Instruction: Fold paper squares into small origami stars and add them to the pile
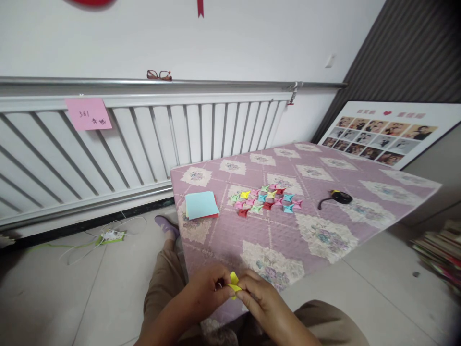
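Observation:
A small folded piece of yellow paper (234, 287) is held between both hands, over the near edge of the table. My left hand (209, 290) pinches its left side with thumb and fingers. From the right, my right hand (257, 295) grips the other side the same way. Part of the paper is covered by the fingers. Beyond the hands, several small folded paper figures (267, 205) in pink, red, green, blue and yellow sit in loose rows. To their left lies a stack of square paper sheets (201, 205), light blue on top with a red edge showing.
A patterned pink cloth (230, 240) covers the table. A black object with a strap (341, 197) lies to the right. Behind stand a white radiator (201, 129) and a photo board (382, 134). A power strip (111, 236) with cables is on the floor at left.

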{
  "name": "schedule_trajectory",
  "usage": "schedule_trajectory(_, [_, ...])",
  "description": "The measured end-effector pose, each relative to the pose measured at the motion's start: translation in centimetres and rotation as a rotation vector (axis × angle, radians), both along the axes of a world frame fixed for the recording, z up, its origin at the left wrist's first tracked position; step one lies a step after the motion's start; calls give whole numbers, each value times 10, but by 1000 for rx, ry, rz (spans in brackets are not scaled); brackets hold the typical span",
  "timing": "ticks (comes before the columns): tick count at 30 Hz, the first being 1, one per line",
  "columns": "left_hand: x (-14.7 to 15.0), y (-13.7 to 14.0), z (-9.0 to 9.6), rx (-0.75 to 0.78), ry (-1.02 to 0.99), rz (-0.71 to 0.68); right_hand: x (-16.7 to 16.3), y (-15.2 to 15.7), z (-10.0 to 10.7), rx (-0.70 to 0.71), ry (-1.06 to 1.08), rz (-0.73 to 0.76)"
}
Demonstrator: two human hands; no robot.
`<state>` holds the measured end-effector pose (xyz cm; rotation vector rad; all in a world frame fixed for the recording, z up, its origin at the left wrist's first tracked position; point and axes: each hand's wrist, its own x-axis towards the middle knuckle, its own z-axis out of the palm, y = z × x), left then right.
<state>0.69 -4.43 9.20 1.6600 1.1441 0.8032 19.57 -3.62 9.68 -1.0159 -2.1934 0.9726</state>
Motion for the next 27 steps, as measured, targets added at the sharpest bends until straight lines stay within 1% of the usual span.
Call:
schedule_trajectory(2, [4,-1,-4,-22,-74,46,-2,0,0,-12,55,-25])
schedule_trajectory(4, [10,-2,-11,-71,-219,110,-4,0,-2,-3,113,-76])
schedule_trajectory(6, [16,-3,-18,-147,-382,178,-7,-1,-5,9,163,-139])
schedule_trajectory(8, [21,-4,-24,-238,-449,199,-10,-2,-9,4,195,-184])
schedule_trajectory(10, [23,-6,-27,-307,-449,186,-12,-4,-14,-8,217,-206])
schedule_trajectory(12, [24,-8,-28,-325,-447,184,-13,-6,-17,-22,234,-216])
schedule_trajectory(18, [24,-9,-18,-355,-394,261,-13,-5,-20,-17,276,-264])
schedule_trajectory(23, [23,-10,-16,-329,-376,215,-16,-6,-20,-12,265,-263])
schedule_trajectory(27, [19,-11,-16,-274,-315,253,-20,-10,-17,5,228,-250])
